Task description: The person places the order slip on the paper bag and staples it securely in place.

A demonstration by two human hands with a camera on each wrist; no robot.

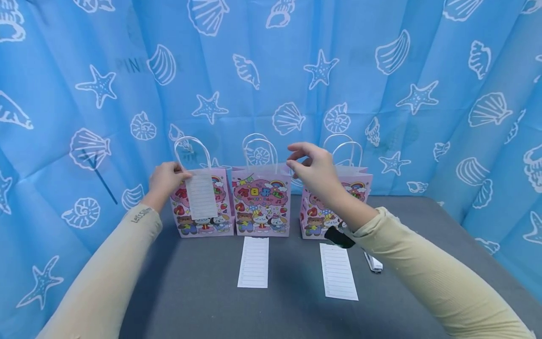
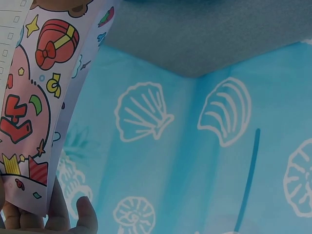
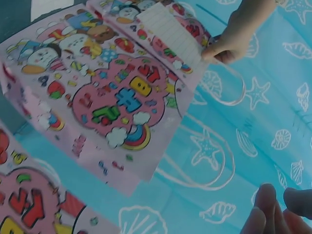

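Note:
At the left pink gift bag point(image 1: 223, 207), my left hand point(image 1: 166, 182) pinches a lined paper slip point(image 1: 201, 197) against the bag's top edge, thumb in front. The slip hangs over the bag's printed front. In the left wrist view, fingers point(image 2: 59, 212) show behind the bag's upper edge. My right hand point(image 1: 318, 170) is raised in front of the right gift bag point(image 1: 312, 221), its fingers loosely bent with nothing between them. Between these two stands the middle gift bag point(image 1: 262, 207), with white twisted handles like the others.
Two more lined slips lie on the grey table point(image 1: 203, 287): one slip point(image 1: 254, 263) before the middle bag, another slip point(image 1: 340, 273) before the right one. A small white stapler-like object point(image 1: 373, 263) lies partly behind my right sleeve. A blue shell-print curtain point(image 1: 271, 61) hangs behind.

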